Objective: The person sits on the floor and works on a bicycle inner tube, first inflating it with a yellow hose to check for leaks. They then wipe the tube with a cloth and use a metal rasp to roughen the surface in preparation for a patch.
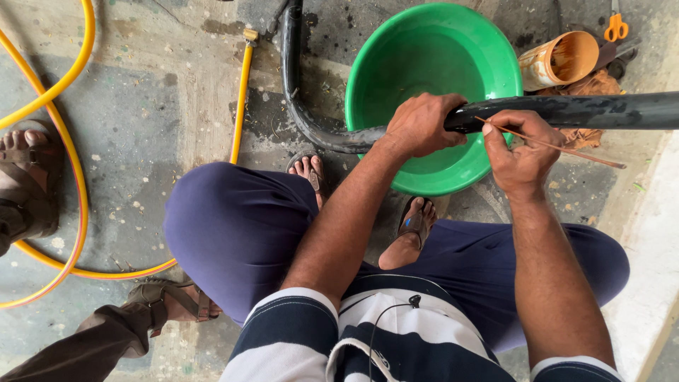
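Note:
A black rubber inner tube [566, 110] stretches from the upper left, curves past my knees and runs off to the right, passing over a green plastic basin [424, 49]. My left hand [421, 124] grips the tube above the basin's near rim. My right hand [520, 148] pinches a thin brown stick [566, 147] whose tip touches the tube beside my left hand's fingers. I squat on the concrete floor in dark blue trousers and sandals.
A yellow hose [240, 99] loops across the floor at left. Another person's sandalled feet [28, 177] stand at the left edge and bottom left. A rusty tin can [559, 60], orange-handled scissors [617, 27] and a brown rag [590, 88] lie at top right.

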